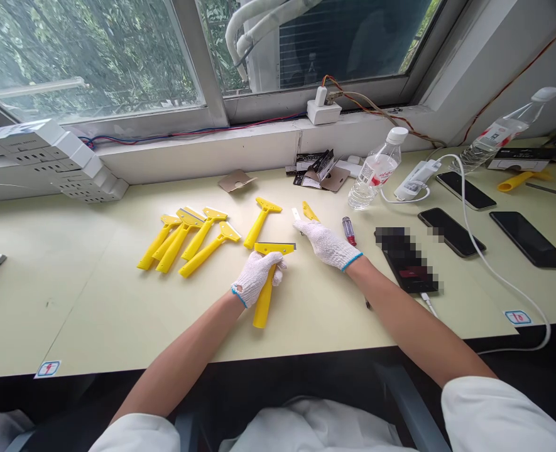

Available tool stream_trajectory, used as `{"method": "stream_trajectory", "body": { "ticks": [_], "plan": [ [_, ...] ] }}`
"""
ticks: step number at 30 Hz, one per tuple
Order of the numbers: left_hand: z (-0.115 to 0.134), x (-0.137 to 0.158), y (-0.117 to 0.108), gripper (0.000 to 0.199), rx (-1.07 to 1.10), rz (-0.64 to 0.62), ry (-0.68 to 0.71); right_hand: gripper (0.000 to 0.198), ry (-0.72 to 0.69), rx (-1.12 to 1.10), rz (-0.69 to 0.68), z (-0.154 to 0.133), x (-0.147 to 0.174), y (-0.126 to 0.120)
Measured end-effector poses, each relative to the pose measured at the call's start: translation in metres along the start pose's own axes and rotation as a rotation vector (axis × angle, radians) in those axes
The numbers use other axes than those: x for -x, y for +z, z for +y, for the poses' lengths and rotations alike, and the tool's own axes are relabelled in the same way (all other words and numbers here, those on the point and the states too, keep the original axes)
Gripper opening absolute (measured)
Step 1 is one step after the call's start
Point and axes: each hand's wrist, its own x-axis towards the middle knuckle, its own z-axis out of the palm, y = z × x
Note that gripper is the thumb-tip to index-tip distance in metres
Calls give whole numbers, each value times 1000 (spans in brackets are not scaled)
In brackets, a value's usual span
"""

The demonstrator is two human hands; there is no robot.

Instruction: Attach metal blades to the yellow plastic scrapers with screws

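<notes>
A gloved left hand wraps the handle of a yellow scraper over a pale tabletop, gripping just below its dark-edged head, while the gloved right hand rests to one side, a small pale piece at its fingertips (whether pinched or merely touched, the view cannot settle). If that dark edge is sharp, a twist in the left grip could bring it against nearby fingers. A careless sweep of the right forearm could send the screwdriver rolling or jostle the black phone alongside.
</notes>
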Motion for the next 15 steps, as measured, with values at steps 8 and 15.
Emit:
{"method": "stream_trajectory", "body": {
  "ticks": [8, 15],
  "plan": [
    [-8, -5, -3, 21, -33, -4, 23, 31, -125, -28, 211, -50, 6, -4],
    [-7, -4, -1, 17, -135, -23, 35, 20, -185, -78, 157, -61, 7, 15]
  ]
}}
